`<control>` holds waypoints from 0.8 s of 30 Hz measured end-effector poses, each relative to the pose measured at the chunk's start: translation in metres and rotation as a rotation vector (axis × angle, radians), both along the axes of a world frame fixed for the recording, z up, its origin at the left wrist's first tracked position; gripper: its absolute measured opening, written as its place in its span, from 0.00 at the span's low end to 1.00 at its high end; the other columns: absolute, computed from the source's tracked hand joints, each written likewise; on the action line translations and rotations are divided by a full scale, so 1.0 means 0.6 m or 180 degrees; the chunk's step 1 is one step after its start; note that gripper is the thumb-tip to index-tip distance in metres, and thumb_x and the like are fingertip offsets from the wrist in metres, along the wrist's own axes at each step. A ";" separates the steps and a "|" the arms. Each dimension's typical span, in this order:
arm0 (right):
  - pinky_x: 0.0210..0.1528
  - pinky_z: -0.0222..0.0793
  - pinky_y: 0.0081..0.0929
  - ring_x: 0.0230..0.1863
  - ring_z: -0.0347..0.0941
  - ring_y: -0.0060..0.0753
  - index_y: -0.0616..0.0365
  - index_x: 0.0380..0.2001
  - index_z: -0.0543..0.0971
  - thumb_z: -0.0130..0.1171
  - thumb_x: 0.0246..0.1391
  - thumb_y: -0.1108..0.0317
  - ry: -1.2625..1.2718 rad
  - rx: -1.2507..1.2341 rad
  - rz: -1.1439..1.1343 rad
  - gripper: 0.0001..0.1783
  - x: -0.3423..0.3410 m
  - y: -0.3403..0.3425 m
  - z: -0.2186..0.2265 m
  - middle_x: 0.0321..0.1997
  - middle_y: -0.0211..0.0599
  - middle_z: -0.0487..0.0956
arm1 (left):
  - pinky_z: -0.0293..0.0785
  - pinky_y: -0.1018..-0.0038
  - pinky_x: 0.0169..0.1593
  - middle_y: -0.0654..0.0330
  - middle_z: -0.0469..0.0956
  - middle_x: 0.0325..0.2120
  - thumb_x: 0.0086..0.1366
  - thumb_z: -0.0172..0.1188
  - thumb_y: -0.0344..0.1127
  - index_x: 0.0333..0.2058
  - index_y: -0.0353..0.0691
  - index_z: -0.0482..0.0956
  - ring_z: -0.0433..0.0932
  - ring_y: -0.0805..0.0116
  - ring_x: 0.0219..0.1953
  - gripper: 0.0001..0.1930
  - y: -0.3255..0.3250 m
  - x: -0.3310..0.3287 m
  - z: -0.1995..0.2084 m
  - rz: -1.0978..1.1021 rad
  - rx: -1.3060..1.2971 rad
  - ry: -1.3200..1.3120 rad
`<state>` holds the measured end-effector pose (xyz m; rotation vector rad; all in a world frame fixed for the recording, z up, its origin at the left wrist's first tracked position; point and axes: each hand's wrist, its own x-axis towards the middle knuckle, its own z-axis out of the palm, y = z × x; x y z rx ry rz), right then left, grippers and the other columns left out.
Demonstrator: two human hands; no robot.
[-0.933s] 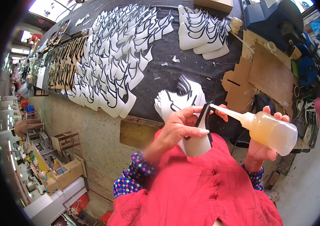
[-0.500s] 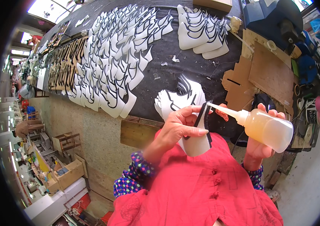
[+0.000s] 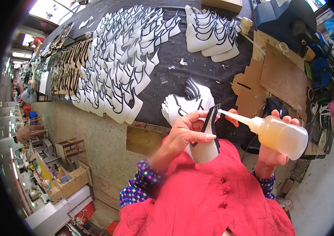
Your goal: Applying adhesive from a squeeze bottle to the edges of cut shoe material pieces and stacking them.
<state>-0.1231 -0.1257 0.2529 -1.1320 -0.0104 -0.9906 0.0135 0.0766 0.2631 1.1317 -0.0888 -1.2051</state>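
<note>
While the white curved sheet piece with black edging (image 3: 204, 153) is up off the table in front of the body, the left hand (image 3: 188, 133) pinches it between thumb and fingers, black band facing up. Right hand (image 3: 271, 158) wraps a translucent plastic squeeze bottle (image 3: 285, 137) of yellowish liquid, its long tapered pale nozzle (image 3: 237, 118) aimed at the band's upper end. Tip sits right by the edge; contact, can't tell. No bead of liquid I can make out.

Progress: this piece looks mid-work, my read. Just beyond the hands, a loose stack of white pieces with black curved bands (image 3: 180, 107) lies on the black sheet-covered table (image 3: 171, 74). Left of it, a big field of overlapping white-and-black pieces (image 3: 115, 70); farther back, a smaller overlapping white group (image 3: 208, 37). Which are finished and which are left, can't tell.

Materials: pieces look thin, smooth, matt, flexible; bands darker, narrow, curved. Bottle is cylindrical, soft-looking, cloudy. Crumpled orange-red scrap (image 3: 232, 118) behind the nozzle. Right side: flat brown cardboard with notched edges (image 3: 249, 86), then a bulky dark-blue machine (image 3: 283, 21)
</note>
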 end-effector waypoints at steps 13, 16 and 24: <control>0.62 0.52 0.48 0.56 0.63 0.36 0.55 0.54 0.62 0.68 0.33 0.41 0.0204 0.0075 0.0098 0.48 0.001 0.009 -0.002 0.53 0.34 0.67 | 0.70 0.81 0.40 0.60 0.77 0.31 0.49 0.61 0.19 0.49 0.32 0.69 0.75 0.76 0.33 0.25 0.002 -0.003 -0.001 0.0020 -0.0083 0.0077; 0.64 0.50 0.46 0.57 0.62 0.34 0.56 0.55 0.62 0.68 0.33 0.42 0.0170 -0.0037 0.0207 0.48 0.001 0.009 0.003 0.54 0.34 0.66 | 0.70 0.81 0.40 0.61 0.77 0.31 0.49 0.61 0.19 0.49 0.32 0.69 0.75 0.76 0.33 0.25 0.002 -0.004 0.001 0.0046 -0.0114 0.0113; 0.64 0.50 0.47 0.57 0.62 0.34 0.55 0.55 0.60 0.68 0.33 0.41 0.0083 -0.0155 0.0376 0.49 0.000 0.009 0.000 0.53 0.34 0.66 | 0.70 0.81 0.40 0.60 0.77 0.31 0.48 0.61 0.19 0.49 0.32 0.69 0.75 0.76 0.32 0.25 0.000 -0.006 -0.002 0.0068 -0.0144 0.0155</control>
